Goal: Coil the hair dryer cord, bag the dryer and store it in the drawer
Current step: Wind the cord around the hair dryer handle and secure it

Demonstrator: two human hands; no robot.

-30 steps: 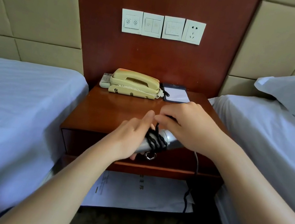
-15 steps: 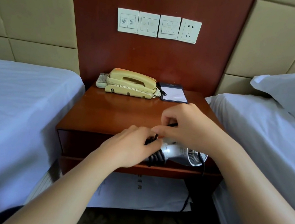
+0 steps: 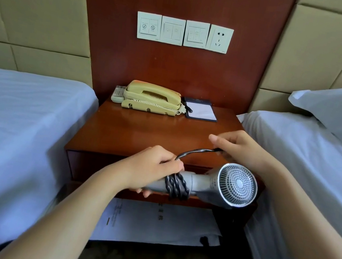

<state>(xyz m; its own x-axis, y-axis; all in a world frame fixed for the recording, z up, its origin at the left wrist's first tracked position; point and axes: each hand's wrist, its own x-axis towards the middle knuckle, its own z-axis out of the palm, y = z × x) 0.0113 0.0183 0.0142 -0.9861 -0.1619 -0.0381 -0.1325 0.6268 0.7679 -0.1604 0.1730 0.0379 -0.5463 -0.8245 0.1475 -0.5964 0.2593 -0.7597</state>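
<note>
Holds the silver hair dryer level in the air just in front of the worktop, across its front edge, round rear grille turned toward the camera. Grips the dryer's handle with the left hand, fingers curled underneath and thumb on top. Shows several turns of the black cord wound tightly round the handle, right beside that hand and between it and the dryer's body. Pinches a free stretch of the same cord with the right hand above the worktop's front right part, index finger stretched out, the cord arching down from there to the left hand. Holds the two hands apart, each clamped on its own piece. Shows at the back of the worktop a beige telephone, a pale remote control touching its left end, and a dark-edged notepad just to its right. Shows below the worktop a white printed paper lying flat on a lower shelf. Shows white-sheeted beds flanking the worktop on both sides, and a row of wall switches above it.
</note>
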